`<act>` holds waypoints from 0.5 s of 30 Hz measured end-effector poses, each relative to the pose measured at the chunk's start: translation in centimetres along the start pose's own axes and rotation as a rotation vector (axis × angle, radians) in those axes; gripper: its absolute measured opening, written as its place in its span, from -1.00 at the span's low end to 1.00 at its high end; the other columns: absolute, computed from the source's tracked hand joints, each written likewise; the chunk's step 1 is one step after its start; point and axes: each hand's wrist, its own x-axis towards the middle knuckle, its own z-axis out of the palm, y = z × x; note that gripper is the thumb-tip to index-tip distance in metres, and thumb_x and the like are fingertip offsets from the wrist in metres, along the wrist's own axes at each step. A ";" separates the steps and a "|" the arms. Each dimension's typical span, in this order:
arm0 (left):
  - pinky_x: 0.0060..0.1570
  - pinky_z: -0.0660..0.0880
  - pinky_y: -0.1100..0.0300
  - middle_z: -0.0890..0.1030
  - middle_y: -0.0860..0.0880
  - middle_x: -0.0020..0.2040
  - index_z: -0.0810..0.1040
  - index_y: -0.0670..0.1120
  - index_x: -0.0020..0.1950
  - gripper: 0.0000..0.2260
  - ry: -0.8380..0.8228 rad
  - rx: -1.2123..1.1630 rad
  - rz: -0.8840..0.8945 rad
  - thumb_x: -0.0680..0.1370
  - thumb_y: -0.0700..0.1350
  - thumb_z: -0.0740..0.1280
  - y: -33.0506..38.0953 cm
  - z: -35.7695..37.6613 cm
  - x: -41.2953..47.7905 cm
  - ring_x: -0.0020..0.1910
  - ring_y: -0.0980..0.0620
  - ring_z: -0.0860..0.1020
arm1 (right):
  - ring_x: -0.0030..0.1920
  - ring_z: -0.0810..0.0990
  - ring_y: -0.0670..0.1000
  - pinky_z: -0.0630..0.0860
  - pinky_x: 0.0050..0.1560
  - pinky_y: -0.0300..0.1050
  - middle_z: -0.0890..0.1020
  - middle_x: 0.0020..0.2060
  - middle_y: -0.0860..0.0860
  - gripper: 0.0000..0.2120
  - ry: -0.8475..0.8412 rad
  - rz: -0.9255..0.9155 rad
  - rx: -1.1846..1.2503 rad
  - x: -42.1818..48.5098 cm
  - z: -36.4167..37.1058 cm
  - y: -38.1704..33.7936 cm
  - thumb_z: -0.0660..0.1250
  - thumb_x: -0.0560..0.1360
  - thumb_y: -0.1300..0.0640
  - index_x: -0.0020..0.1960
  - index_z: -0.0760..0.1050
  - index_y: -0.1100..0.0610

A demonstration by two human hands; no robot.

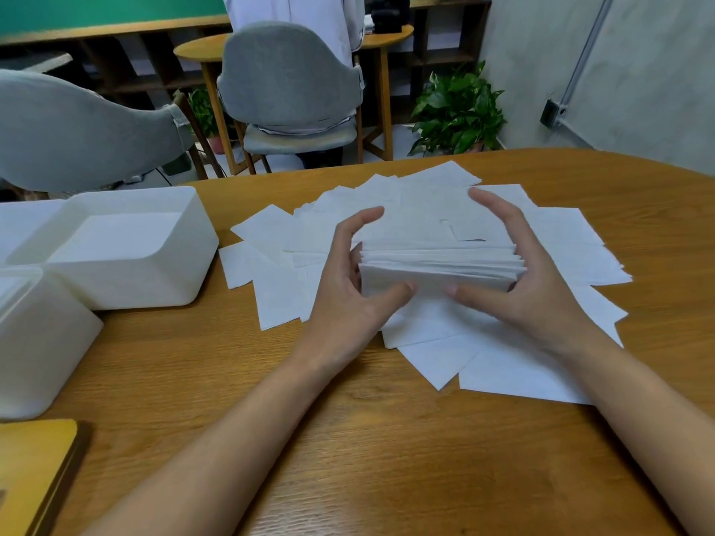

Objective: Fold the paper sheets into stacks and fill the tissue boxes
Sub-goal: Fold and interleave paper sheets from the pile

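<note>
Stack: folded paper stack (437,265), held over loose sheets (522,365) on the bench (348,439).
Left hand (348,280): half-curled round the stack's left end.
Right hand (530,272): half-curled round its right end, probably squaring the edges.
Tissue boxes (127,245): open-topped, at left, ready for filling.

Head-worn, close, down over table (387,439)
</note>
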 end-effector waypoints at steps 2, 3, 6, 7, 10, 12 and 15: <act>0.20 0.59 0.07 0.64 0.03 0.19 0.38 0.03 0.50 -0.34 0.036 0.013 0.021 0.51 -0.39 0.50 0.0 0.1 0.0 0.21 0.05 0.63 | 0.44 0.29 -0.40 0.26 0.34 -0.50 0.34 0.41 -0.49 -0.04 0.021 0.020 -0.019 -0.1 -0.1 -0.1 0.69 0.32 0.03 0.57 0.26 -0.17; 0.27 0.57 -0.04 0.63 0.04 0.22 0.40 0.04 0.49 -0.35 0.057 0.021 0.034 0.51 -0.37 0.51 -0.1 0.2 0.0 0.25 0.02 0.60 | 0.42 0.31 -0.41 0.27 0.32 -0.51 0.35 0.40 -0.49 -0.03 0.033 0.016 -0.014 0.0 -0.2 0.0 0.68 0.30 0.04 0.57 0.26 -0.16; 0.38 0.49 -0.17 0.58 0.06 0.30 0.42 0.11 0.47 -0.37 0.054 0.037 0.042 0.50 -0.30 0.53 -0.3 0.4 0.0 0.34 0.00 0.55 | 0.44 0.32 -0.36 0.25 0.31 -0.54 0.35 0.43 -0.43 0.00 0.027 -0.002 -0.015 0.0 0.3 0.0 0.72 0.27 0.02 0.57 0.26 -0.15; 0.40 0.48 -0.14 0.57 0.05 0.33 0.42 0.12 0.47 -0.37 0.037 0.054 0.039 0.50 -0.28 0.54 -0.3 0.5 0.0 0.36 0.00 0.54 | 0.46 0.34 -0.32 0.27 0.34 -0.51 0.36 0.45 -0.40 0.00 0.018 -0.001 0.004 0.0 0.6 0.1 0.72 0.26 0.02 0.57 0.27 -0.15; 0.32 0.52 0.08 0.58 0.11 0.30 0.40 0.08 0.48 -0.40 0.010 0.052 0.052 0.53 -0.27 0.53 -0.1 0.8 -0.2 0.32 0.06 0.56 | 0.46 0.40 -0.22 0.35 0.45 -0.25 0.40 0.45 -0.33 -0.04 0.043 0.017 0.068 0.1 1.0 0.2 0.68 0.26 0.05 0.55 0.29 -0.15; 0.16 0.50 0.33 0.57 0.26 0.25 0.42 0.00 0.47 -0.45 0.040 0.023 0.061 0.55 -0.32 0.47 0.1 0.6 -0.1 0.26 0.23 0.56 | 0.44 0.36 -0.33 0.26 0.45 -0.36 0.43 0.40 -0.39 -0.10 0.069 0.029 0.018 0.1 0.9 -0.1 0.65 0.26 0.01 0.51 0.34 -0.17; 0.12 0.53 0.34 0.60 0.13 0.29 0.49 -0.05 0.41 -0.59 0.028 -0.054 0.042 0.60 -0.29 0.45 0.1 0.4 0.0 0.25 0.21 0.59 | 0.38 0.51 -0.16 0.43 0.47 0.06 0.56 0.32 -0.28 -0.25 0.049 0.074 0.032 0.1 0.7 0.0 0.66 0.28 0.04 0.40 0.47 -0.17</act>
